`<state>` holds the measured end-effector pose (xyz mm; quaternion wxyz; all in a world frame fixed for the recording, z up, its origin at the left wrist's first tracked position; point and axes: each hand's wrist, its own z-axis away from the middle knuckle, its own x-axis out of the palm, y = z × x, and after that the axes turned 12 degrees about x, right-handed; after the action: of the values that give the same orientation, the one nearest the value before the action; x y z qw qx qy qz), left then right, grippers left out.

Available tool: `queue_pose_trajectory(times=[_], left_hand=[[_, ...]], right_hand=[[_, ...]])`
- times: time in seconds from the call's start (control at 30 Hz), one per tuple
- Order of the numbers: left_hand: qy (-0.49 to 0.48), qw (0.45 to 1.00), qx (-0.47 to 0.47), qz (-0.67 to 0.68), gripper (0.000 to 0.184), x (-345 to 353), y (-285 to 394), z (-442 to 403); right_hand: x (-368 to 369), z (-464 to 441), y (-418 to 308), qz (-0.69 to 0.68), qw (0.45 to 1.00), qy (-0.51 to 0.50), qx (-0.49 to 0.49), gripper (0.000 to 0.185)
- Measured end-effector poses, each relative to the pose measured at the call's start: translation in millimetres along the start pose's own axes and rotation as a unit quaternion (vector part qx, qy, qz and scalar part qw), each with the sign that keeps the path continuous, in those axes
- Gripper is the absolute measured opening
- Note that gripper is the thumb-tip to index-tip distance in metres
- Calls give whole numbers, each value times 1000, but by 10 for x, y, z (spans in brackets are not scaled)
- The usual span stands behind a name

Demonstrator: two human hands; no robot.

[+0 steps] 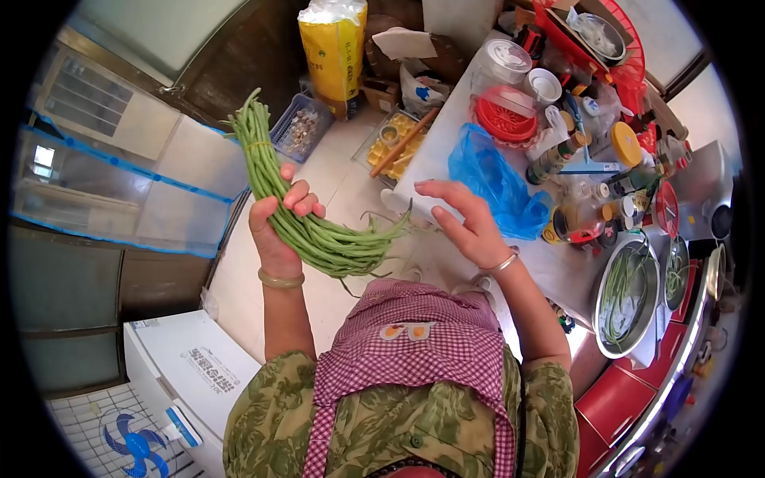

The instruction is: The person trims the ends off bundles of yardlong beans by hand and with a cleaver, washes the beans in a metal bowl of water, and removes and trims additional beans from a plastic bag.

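A thick bundle of long green beans is gripped in my left hand, with the fingers wrapped round its middle. The bundle bends from upper left to lower right, and a thin tie circles it near the upper end. My right hand hangs just right of the loose bean tips, fingers apart and holding nothing. Close behind that hand, a crumpled blue plastic bag lies on the table. More long beans rest in a metal basin at the right.
Jars, bottles and a red plastic basket crowd the table. On the floor stand a yellow sack, a blue-grey crate and a tray with a wooden stick. A white chest is at lower left, near a blue fan.
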<state>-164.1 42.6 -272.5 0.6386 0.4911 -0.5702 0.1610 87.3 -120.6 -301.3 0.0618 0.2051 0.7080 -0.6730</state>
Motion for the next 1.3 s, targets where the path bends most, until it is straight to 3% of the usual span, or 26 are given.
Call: queue_pose_trajectory(times=[0.1,0.2,0.3,0.4,0.5,0.8,0.9,1.0,1.07,1.1,1.13,1.23,1.3], left_hand=[[-51,999,-11,-3,39,-2,49,-7],[-62,998,-12,29,37,33,43,-6],[-56,995,-20,78,35,71,65,-23],[-56,989,-29,134,34,59,87,-68],[-53,985,-39,159,33,46,73,-93],[23,989,-57,133,33,-19,-47,-153],[39,993,-56,100,33,-63,-97,-159],[33,992,-68,99,33,-131,-124,-175],[19,988,-74,133,32,-102,-127,-148],[15,988,-65,141,32,-76,-108,-156],[13,987,-54,149,31,-61,-76,-153],[19,990,-31,140,31,-31,13,-148],[27,989,-28,140,32,-54,36,-172]], right_hand=[[155,-51,-201,127,982,61,-122,36],[358,-95,-165,220,956,32,-191,37],[434,-116,18,289,943,-52,-158,18],[468,-98,57,254,954,-5,-158,13],[411,-67,-44,286,952,-27,-100,14],[547,-213,110,223,963,144,36,10],[566,-251,171,129,974,184,40,10],[572,-316,312,151,958,201,141,15],[502,-375,773,42,962,224,153,13],[390,-342,730,-128,955,145,225,15],[277,-309,672,-283,903,92,310,18],[282,-208,441,-365,885,-56,283,17],[371,-152,345,-348,900,-97,245,13]])
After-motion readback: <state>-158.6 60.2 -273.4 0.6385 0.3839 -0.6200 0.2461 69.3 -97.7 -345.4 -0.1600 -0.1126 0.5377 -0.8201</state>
